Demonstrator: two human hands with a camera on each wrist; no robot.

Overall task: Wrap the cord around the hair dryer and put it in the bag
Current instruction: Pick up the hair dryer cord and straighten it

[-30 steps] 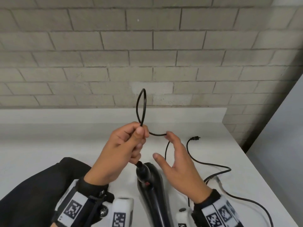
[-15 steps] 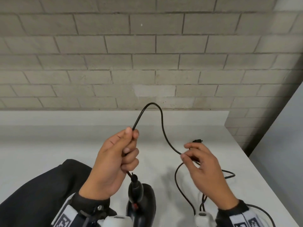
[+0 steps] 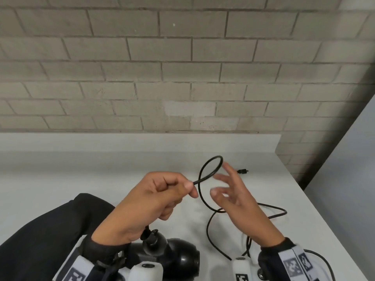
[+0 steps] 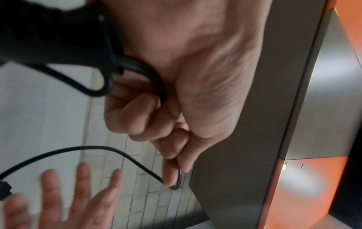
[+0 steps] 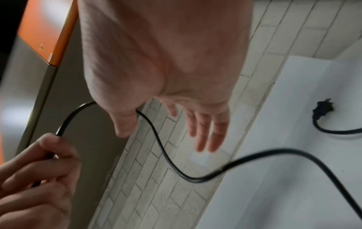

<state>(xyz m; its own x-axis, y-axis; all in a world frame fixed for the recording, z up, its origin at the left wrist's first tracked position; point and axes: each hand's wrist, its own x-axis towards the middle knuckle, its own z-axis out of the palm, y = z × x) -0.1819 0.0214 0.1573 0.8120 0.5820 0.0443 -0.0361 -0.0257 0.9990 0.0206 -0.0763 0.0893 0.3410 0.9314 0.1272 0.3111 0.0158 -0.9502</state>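
The black hair dryer point(image 3: 178, 258) lies at the near edge of the white table point(image 3: 81, 179), partly hidden by my left wrist. Its black cord point(image 3: 211, 165) rises from the handle end through my left hand point(image 3: 162, 195), which pinches it between thumb and forefinger. Past the pinch the cord makes a small loop, then drops to the table. My right hand point(image 3: 233, 195) is just right of the loop with fingers spread, holding nothing; the cord point(image 5: 166, 155) runs past its thumb. The plug point(image 3: 242, 171) lies on the table beyond it. No bag is in view.
A grey brick wall point(image 3: 182, 78) stands behind the table's raised back edge. A grey panel point(image 3: 345, 179) closes off the right side; in the wrist views it has orange parts point(image 4: 313, 186). Slack cord lies looped on the table at right point(image 3: 274, 211).
My right hand has let go of the cord and spread its fingers. My left hand has turned, and the tall arc of cord is now a small loop leaning right.
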